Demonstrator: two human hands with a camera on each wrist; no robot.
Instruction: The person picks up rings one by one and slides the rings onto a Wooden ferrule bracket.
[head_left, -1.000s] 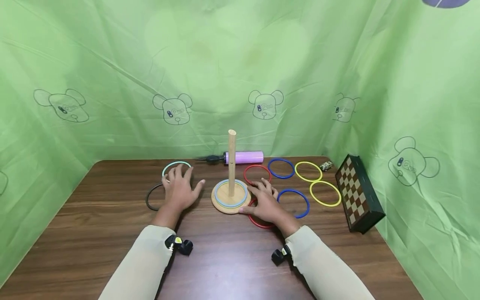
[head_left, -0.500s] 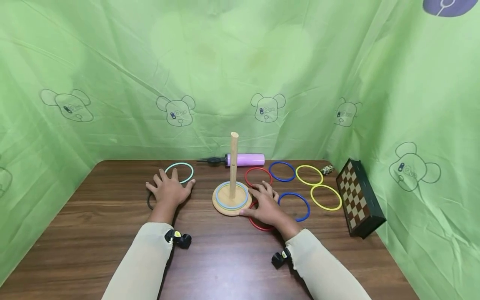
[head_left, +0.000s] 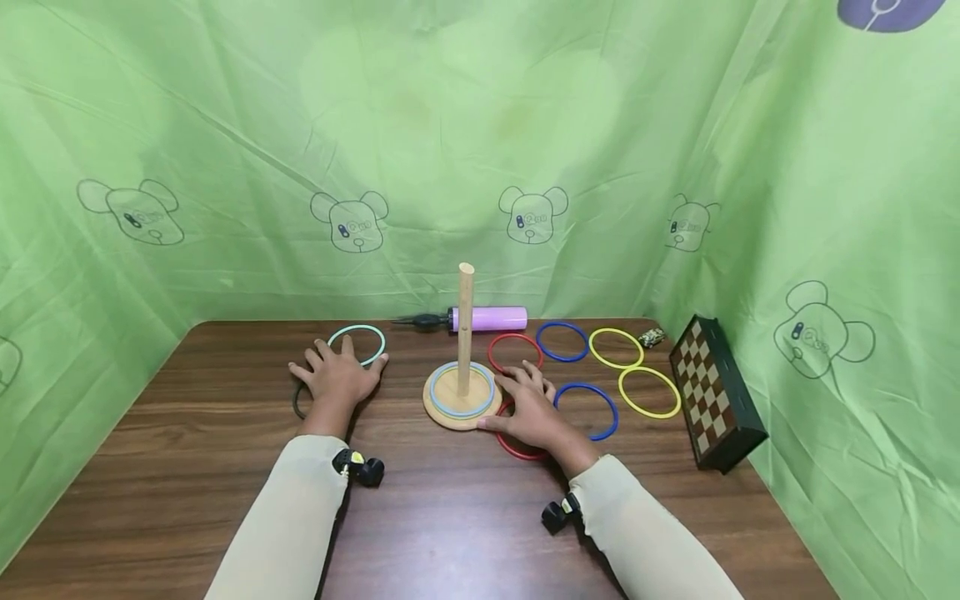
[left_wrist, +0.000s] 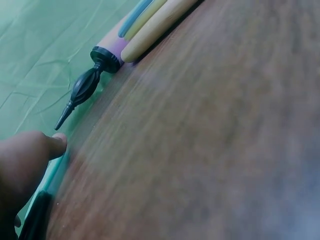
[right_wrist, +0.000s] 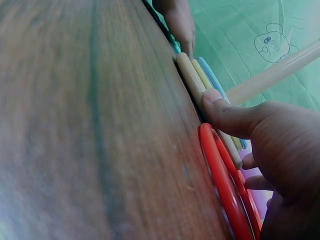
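A wooden ring-toss stand (head_left: 465, 333) has its peg upright, with a light blue ring (right_wrist: 212, 77) over a yellow ring (right_wrist: 201, 73) round its base. My right hand (head_left: 536, 412) grips the base's right edge, the thumb (right_wrist: 217, 107) in front and fingers farther back. My left hand (head_left: 339, 383) lies palm down with fingers spread, partly covering a black ring (head_left: 297, 402). Its fingertips and thumb are at a turquoise ring (head_left: 357, 327); whether they touch it I cannot tell. One red ring (head_left: 517, 454) lies partly beneath my right hand, another red ring (head_left: 514, 336) behind it.
To the right lie blue rings (head_left: 617, 417) and yellow rings (head_left: 651, 416). A purple hand pump (head_left: 489, 318) lies behind the stand. A chessboard box (head_left: 708, 392) stands on its side at the right, near a small patterned object (head_left: 652, 337). Green cloth (head_left: 435, 150) hangs behind the table.
My left hand has moved left and slightly nearer to me, off the turquoise ring and over the black one, spreading its fingers. My right hand has stayed at the base.
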